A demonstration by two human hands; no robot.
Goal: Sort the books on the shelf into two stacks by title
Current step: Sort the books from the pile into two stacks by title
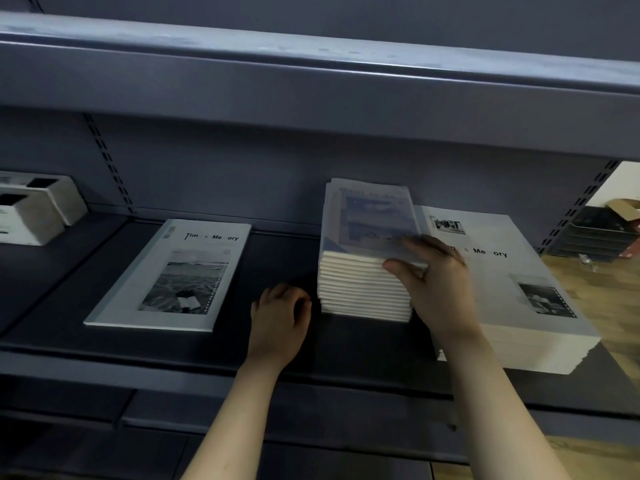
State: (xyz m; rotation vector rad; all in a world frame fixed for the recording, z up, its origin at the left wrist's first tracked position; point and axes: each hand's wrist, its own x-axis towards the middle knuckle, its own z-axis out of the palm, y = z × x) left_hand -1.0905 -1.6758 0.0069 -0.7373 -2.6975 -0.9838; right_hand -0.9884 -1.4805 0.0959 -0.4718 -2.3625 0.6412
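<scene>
A tall stack of thin books (363, 292) stands mid-shelf; its top book (374, 220) has a blue picture cover. My right hand (436, 282) pinches that top book at its near right corner, thumb under the edge and fingers on the cover. To the right lies a lower stack of "Time & Memory" books (512, 299), partly hidden by my right hand. A single "Time & Memory" book (176, 275) lies flat at the left. My left hand (282, 320) rests on the dark shelf (263, 251) just left of the tall stack, fingers curled, holding nothing.
White boxes (31, 209) sit at the far left of the shelf. An upper shelf (311, 81) overhangs the books. Past the shelf's right end are a wooden floor (588, 278), dark trays (595, 237) and a cardboard box (623, 206).
</scene>
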